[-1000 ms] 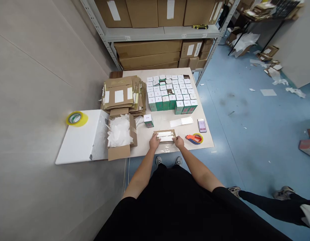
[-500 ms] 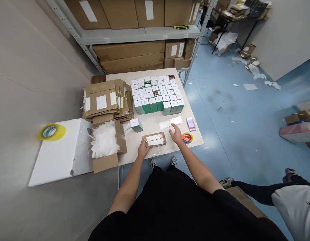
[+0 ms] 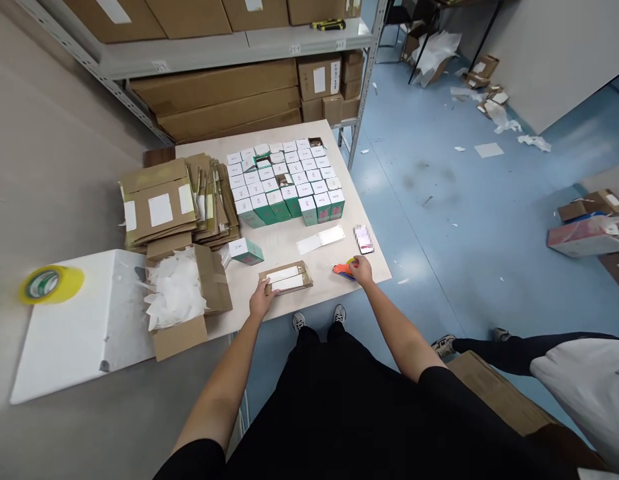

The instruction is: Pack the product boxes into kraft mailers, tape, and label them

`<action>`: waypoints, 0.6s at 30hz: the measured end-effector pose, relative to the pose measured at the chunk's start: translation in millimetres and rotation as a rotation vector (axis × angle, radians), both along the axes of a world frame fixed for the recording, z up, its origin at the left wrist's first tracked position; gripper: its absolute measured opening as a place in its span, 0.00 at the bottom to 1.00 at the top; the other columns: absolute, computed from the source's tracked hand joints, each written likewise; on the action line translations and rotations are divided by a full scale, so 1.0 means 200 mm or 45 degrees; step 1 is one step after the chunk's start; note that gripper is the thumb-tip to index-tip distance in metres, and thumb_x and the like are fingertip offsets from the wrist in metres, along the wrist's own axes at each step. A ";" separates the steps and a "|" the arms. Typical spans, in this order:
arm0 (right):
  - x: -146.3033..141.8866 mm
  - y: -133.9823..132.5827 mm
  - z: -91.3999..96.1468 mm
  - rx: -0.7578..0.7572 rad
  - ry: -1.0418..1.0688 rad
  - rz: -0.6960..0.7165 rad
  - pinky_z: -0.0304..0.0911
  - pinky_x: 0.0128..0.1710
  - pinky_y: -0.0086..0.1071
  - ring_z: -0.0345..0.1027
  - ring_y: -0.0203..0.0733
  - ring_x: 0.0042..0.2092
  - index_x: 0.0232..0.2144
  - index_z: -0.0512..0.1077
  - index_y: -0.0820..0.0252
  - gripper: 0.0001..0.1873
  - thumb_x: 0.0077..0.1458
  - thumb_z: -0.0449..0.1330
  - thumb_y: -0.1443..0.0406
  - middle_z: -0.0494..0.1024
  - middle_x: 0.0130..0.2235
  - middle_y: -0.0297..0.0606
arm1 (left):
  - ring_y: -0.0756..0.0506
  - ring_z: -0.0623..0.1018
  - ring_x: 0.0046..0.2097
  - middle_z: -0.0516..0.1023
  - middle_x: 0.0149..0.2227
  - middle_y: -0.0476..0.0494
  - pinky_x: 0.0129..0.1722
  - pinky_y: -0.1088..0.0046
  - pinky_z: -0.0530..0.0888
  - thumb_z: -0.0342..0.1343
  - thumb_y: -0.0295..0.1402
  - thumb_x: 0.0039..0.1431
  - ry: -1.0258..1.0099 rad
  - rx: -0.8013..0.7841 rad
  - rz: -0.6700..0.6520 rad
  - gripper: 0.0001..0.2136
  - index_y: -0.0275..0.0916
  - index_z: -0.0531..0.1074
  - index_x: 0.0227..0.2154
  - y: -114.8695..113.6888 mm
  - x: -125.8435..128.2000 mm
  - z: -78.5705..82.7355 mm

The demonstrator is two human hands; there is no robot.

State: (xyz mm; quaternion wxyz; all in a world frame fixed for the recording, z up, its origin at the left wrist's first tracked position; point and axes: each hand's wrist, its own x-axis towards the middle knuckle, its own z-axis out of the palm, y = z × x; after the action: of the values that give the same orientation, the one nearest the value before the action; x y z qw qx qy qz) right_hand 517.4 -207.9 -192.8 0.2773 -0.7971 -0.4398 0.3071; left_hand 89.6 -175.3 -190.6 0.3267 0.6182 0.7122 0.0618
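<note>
My left hand point(image 3: 261, 298) grips the left end of a small cardboard box point(image 3: 308, 279), thumb over its edge. White strips, perhaps labels or long white items, show along its top. On the table's right side, my right hand point(image 3: 361, 270) is closed on a tape dispenser point(image 3: 343, 270) with orange and blue parts and yellow tape; the fingers partly cover it. Just behind lie a white label strip point(image 3: 320, 239) and a phone-like flat object point(image 3: 363, 239), blurred out. A single green-and-white carton point(image 3: 246, 251) stands behind the small box.
Rows of green-and-white cartons point(image 3: 284, 180) fill the table's back. Flattened cardboard point(image 3: 159, 207) is stacked left, beside an open box of white paper point(image 3: 177, 287). A yellow tape roll point(image 3: 52, 285) rests on a white foam block point(image 3: 64, 333). Another person point(image 3: 584, 373) is at right.
My right hand has moved from beside the label strip to the tape dispenser and taken hold of it. My left hand stays on the small box. The camera view has shifted.
</note>
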 end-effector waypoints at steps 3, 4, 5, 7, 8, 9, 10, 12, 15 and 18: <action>0.03 -0.05 -0.11 -0.217 -0.023 0.207 0.70 0.49 0.37 0.75 0.50 0.49 0.47 0.76 0.60 0.16 0.56 0.63 0.64 0.80 0.47 0.45 | 0.33 0.71 0.67 0.59 0.74 0.44 0.64 0.59 0.70 0.63 0.50 0.60 -0.009 -0.006 0.029 0.32 0.48 0.66 0.65 0.00 0.00 -0.01; 0.03 -0.07 -0.14 -0.269 -0.033 0.299 0.70 0.49 0.37 0.75 0.51 0.50 0.47 0.76 0.61 0.17 0.55 0.64 0.65 0.81 0.46 0.45 | 0.34 0.70 0.67 0.59 0.74 0.44 0.64 0.59 0.70 0.63 0.49 0.60 -0.012 -0.013 0.046 0.32 0.48 0.66 0.65 0.00 0.00 -0.01; 0.03 -0.08 -0.18 -0.304 -0.044 0.382 0.69 0.50 0.38 0.74 0.53 0.51 0.48 0.76 0.61 0.18 0.53 0.66 0.66 0.80 0.47 0.46 | 0.34 0.70 0.67 0.60 0.74 0.44 0.64 0.60 0.70 0.63 0.49 0.60 -0.017 -0.021 0.062 0.32 0.48 0.66 0.65 0.00 0.00 -0.01; 0.02 -0.10 -0.24 -0.324 -0.071 0.469 0.67 0.55 0.42 0.72 0.57 0.55 0.50 0.74 0.64 0.22 0.52 0.67 0.68 0.79 0.52 0.52 | 0.35 0.70 0.67 0.62 0.73 0.45 0.64 0.60 0.69 0.64 0.49 0.58 -0.046 -0.034 0.082 0.33 0.49 0.66 0.65 0.00 0.00 -0.02; 0.01 -0.10 -0.28 -0.313 -0.079 0.461 0.64 0.58 0.46 0.71 0.60 0.57 0.51 0.73 0.65 0.23 0.51 0.67 0.68 0.78 0.54 0.55 | 0.35 0.71 0.67 0.63 0.72 0.45 0.65 0.60 0.69 0.65 0.50 0.58 -0.067 -0.035 0.092 0.34 0.49 0.66 0.65 0.00 0.01 -0.02; 0.01 -0.09 -0.31 -0.296 -0.078 0.428 0.62 0.61 0.49 0.70 0.62 0.58 0.51 0.73 0.66 0.24 0.51 0.68 0.68 0.77 0.55 0.57 | 0.36 0.71 0.67 0.64 0.72 0.45 0.65 0.60 0.69 0.66 0.50 0.57 -0.087 -0.035 0.105 0.34 0.49 0.66 0.65 0.00 0.01 -0.02; 0.00 -0.08 -0.33 -0.283 -0.070 0.388 0.60 0.62 0.52 0.69 0.63 0.59 0.50 0.72 0.67 0.23 0.51 0.68 0.67 0.77 0.54 0.59 | 0.36 0.71 0.67 0.64 0.71 0.44 0.65 0.61 0.69 0.67 0.50 0.55 -0.105 -0.035 0.121 0.35 0.48 0.66 0.65 0.00 0.02 -0.02; 0.00 -0.06 -0.38 -0.246 -0.013 0.314 0.58 0.63 0.55 0.70 0.65 0.59 0.47 0.72 0.66 0.22 0.51 0.70 0.63 0.79 0.50 0.59 | 0.36 0.71 0.67 0.64 0.72 0.43 0.65 0.61 0.68 0.69 0.50 0.53 -0.132 -0.039 0.159 0.36 0.48 0.67 0.64 0.01 0.02 -0.02; 0.01 -0.04 -0.39 -0.166 0.071 0.283 0.60 0.62 0.55 0.72 0.64 0.56 0.46 0.71 0.61 0.21 0.54 0.69 0.58 0.81 0.45 0.53 | 0.35 0.72 0.66 0.65 0.71 0.42 0.65 0.60 0.68 0.71 0.49 0.49 -0.167 -0.048 0.205 0.38 0.48 0.68 0.63 0.02 0.03 -0.02; 0.04 -0.05 -0.35 -0.208 0.119 0.261 0.62 0.60 0.56 0.74 0.66 0.55 0.49 0.69 0.62 0.24 0.56 0.67 0.54 0.80 0.46 0.53 | 0.35 0.72 0.66 0.65 0.71 0.43 0.65 0.61 0.68 0.72 0.47 0.49 -0.192 -0.038 0.231 0.37 0.48 0.69 0.62 0.02 0.04 -0.02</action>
State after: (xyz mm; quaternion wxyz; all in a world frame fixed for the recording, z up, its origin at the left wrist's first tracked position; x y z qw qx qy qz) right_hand 525.6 -218.6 -262.6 0.1988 -0.7527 -0.4791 0.4055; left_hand 98.2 -171.4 -194.8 0.3814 0.5401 0.7394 0.1268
